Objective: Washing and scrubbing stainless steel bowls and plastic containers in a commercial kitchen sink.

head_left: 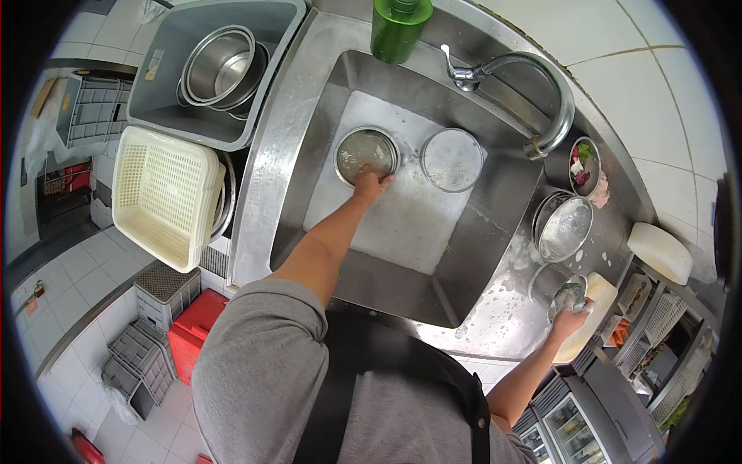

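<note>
In the sink basin (394,243), my left hand (371,181) reaches to a round metal pan (365,152) that holds cloudy water; its fingers are at the near rim and partly in the water. A round metal lid or pan (453,159) lies to the right of it on a white board. On the right drainboard, my right hand (570,316) holds a green scouring pad (568,294) at a small metal bowl; the fingers partly hide both. Several stacked metal bowls (563,229) stand tilted just beyond that hand.
A curved faucet (559,116) arches over the back right. A green plastic container (400,29) stands behind the basin, a bowl of food scraps (584,165) at the right. On the left are a grey tub (261,75) with metal pots and cream plastic baskets (162,197).
</note>
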`<state>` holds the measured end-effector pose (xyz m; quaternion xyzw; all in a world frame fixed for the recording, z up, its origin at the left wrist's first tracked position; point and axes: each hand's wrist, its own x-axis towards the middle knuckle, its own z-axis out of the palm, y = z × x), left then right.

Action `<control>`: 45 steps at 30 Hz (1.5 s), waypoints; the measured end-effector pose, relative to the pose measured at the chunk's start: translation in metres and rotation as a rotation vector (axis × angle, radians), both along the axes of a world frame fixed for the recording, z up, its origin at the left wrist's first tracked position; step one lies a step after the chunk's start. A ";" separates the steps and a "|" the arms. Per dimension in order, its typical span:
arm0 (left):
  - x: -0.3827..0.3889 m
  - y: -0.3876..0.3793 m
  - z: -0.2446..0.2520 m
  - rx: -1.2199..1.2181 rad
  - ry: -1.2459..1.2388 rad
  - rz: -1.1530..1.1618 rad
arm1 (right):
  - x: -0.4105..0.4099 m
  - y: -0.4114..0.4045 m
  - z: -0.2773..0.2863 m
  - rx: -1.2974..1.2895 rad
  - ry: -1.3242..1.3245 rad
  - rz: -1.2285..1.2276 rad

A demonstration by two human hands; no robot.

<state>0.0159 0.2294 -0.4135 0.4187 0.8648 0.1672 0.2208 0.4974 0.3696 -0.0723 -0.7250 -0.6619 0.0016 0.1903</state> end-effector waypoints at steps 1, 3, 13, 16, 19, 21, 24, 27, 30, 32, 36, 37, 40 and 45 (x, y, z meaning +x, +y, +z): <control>0.003 0.003 0.003 0.019 -0.184 0.017 | -0.001 0.000 0.000 -0.015 0.004 -0.017; 0.008 0.013 0.006 0.040 -0.368 0.033 | -0.001 -0.001 0.002 -0.007 0.004 -0.027; 0.013 0.034 0.025 -0.133 -0.199 -0.089 | 0.014 -0.015 0.006 -0.019 0.055 -0.134; 0.015 0.035 0.030 -0.159 -0.146 -0.171 | 0.020 -0.018 0.004 -0.045 0.057 -0.149; 0.016 0.037 0.033 -0.170 -0.095 -0.180 | 0.025 -0.018 0.003 -0.003 0.034 -0.120; 0.011 0.037 0.034 -0.166 -0.058 -0.159 | 0.028 -0.018 0.004 0.014 0.067 -0.145; -0.009 0.033 0.037 -0.216 -0.033 -0.087 | 0.028 -0.017 0.008 0.059 0.094 -0.164; -0.035 0.022 0.050 -0.142 -0.078 -0.010 | 0.023 -0.015 0.018 0.078 0.170 -0.207; -0.053 0.008 0.078 0.187 -0.224 0.176 | 0.002 -0.014 0.031 0.143 0.455 -0.038; -0.050 0.003 0.106 0.336 -0.148 0.327 | -0.031 -0.017 0.038 0.023 0.793 0.217; -0.029 0.000 0.170 0.518 -0.239 0.482 | -0.148 -0.041 0.029 -0.152 0.711 0.596; -0.017 0.001 0.185 0.583 -0.405 0.475 | -0.185 -0.055 0.019 -0.125 0.633 0.659; 0.035 0.006 0.224 0.575 -0.693 0.510 | -0.277 -0.103 -0.009 -0.282 0.954 0.865; 0.065 -0.006 0.279 0.612 -1.284 0.544 | -0.288 -0.079 -0.006 -0.312 0.827 0.901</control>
